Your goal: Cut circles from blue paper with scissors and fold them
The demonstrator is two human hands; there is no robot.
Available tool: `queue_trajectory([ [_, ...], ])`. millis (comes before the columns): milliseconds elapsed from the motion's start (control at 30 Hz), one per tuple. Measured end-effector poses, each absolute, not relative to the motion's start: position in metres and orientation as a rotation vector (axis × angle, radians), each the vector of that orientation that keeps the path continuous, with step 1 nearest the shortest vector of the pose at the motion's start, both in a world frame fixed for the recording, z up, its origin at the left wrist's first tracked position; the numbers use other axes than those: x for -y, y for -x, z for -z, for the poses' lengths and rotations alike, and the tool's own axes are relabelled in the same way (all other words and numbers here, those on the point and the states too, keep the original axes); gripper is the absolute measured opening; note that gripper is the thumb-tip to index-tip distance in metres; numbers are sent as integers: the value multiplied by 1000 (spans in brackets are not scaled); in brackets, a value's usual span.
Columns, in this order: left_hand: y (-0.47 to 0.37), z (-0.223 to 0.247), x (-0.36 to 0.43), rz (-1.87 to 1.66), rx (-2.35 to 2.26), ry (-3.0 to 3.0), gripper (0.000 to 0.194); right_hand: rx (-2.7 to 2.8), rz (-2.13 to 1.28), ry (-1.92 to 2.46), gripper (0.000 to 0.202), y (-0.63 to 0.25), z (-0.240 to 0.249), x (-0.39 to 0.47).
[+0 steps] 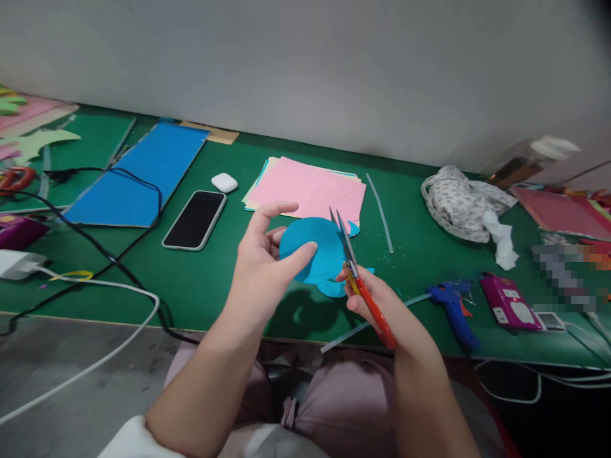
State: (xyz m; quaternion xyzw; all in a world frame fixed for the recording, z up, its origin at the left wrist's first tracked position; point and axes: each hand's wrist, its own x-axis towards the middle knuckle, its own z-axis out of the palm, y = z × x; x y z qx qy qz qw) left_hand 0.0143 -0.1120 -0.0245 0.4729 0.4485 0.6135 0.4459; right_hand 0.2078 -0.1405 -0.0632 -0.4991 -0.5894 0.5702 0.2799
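Note:
A round piece of blue paper [315, 238] is pinched in my left hand [267, 254], the thumb lying across its face. My right hand [377, 299] grips red-handled scissors [370, 302], whose blades point up and away, slightly parted, at the paper's right edge. Below the round piece, a curved blue paper offcut [331, 288] shows near the blades; I cannot tell if it is still joined. Behind my hands lies a stack of coloured paper [310, 187] with a pink sheet on top and a small blue scrap [354, 228] at its corner.
Left on the green table stand a phone [195, 220], a white earbud case [224, 183], a blue board [138, 172] and cables. To the right lie a blue glue gun [453, 312], a purple power strip [510, 302], a patterned cloth [463, 200] and a bottle [534, 159].

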Motion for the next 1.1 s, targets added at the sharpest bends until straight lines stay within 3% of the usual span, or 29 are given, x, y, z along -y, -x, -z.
queue_trajectory([
  [567,-6,22,107,-1387,-1069,-1210,50,1558,-1579,1377,72,-207,55,139],
  [1100,5,15,102,-1274,-1092,-1301,50,1525,-1634,1394,64,-211,59,139],
])
